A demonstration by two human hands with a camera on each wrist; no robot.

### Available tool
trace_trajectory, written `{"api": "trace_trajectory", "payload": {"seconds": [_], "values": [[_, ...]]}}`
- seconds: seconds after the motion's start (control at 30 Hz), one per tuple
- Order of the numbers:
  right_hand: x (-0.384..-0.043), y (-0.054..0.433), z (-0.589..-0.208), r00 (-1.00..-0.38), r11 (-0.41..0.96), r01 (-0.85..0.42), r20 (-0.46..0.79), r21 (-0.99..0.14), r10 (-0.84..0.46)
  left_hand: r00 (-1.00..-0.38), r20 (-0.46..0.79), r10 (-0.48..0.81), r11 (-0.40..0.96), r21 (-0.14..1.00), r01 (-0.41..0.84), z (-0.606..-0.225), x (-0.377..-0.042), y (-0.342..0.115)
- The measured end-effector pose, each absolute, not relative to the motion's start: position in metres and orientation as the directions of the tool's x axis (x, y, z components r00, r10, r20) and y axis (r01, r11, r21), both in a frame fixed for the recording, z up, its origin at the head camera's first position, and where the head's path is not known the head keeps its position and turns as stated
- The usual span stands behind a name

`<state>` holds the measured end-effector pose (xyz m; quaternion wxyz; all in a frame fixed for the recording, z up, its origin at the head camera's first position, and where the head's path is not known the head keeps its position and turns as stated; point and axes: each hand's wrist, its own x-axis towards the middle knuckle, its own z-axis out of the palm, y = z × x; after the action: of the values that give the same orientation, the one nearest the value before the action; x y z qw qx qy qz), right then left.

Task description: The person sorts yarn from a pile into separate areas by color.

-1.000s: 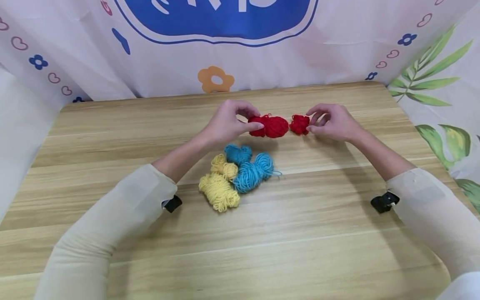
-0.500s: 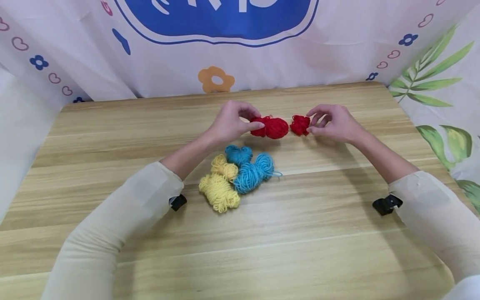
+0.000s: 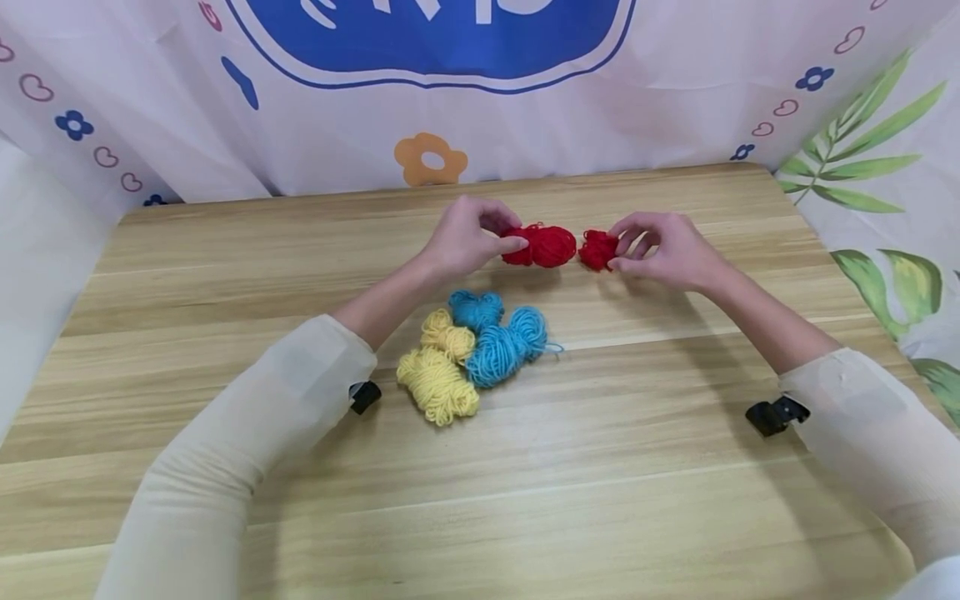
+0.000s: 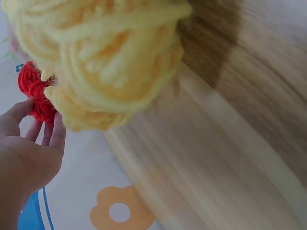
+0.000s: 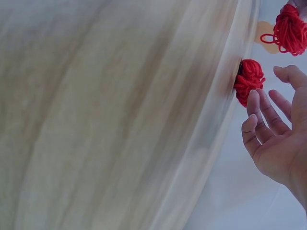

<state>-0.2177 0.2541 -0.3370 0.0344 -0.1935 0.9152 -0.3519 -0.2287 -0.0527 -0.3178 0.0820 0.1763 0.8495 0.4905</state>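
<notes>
In the head view, my left hand pinches one end of a larger red yarn bundle, thumb in front and fingers behind. The bundle is held just above the table and is narrowed in the middle. To its right lies a smaller red yarn bundle, a small gap away. My right hand is at its right side, fingers loosely bent. In the right wrist view, fingertips touch or nearly touch the small red bundle, while the thumb stands apart from it.
Nearer on the wooden table lie two blue yarn bundles and two yellow yarn bundles, bunched together. A loose blue strand sticks out to the right. A printed cloth hangs behind the table's far edge.
My left hand has lifted the larger red bundle slightly, and its forearm has shifted right. My right hand has moved slightly left. The blue and yellow bundles stay put.
</notes>
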Motion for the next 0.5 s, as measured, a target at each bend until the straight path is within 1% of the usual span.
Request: {"api": "trace_trajectory", "payload": {"seconds": [0.5], "values": [[-0.2082,0.2523,-0.3352,-0.907,0.654,-0.368,0.101,-0.661,-0.408,-0.930,-0.021,0.367,0.472,0.866,0.166,-0.3241,-0.2389,-0.0491]]}}
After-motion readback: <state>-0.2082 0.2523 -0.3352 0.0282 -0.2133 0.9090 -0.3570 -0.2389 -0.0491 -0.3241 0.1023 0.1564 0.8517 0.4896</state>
